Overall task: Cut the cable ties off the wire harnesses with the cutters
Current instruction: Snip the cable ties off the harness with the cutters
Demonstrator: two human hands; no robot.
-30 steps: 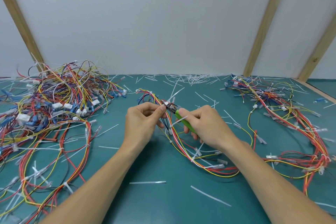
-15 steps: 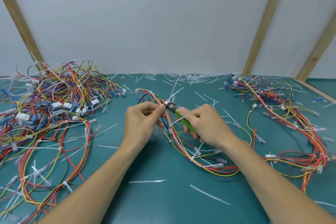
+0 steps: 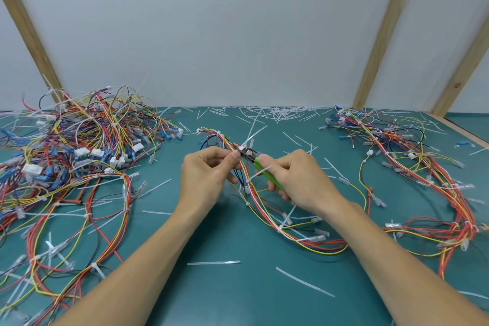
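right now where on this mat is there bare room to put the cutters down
The barest patch of the green mat lies near the front, between the forearms, bordered by two loose cut ties. It is crowded at the left harness pile, at the right harness, and at the back edge, where cut tie ends litter it.

This looks like a workshop or assembly bench for electrical wiring. A teal mat covers the tabletop (image 3: pixel 238 299), which carries a tangled heap of wire harnesses (image 3: pixel 79 145) on the left and a looser bundle (image 3: pixel 412 167) on the right (coloured leads with white connectors). Cut white cable-tie offcuts (image 3: pixel 280 112) litter the mat, gathering against a plain white partition (image 3: pixel 225 34) braced by bare wooden battens (image 3: pixel 383 34).
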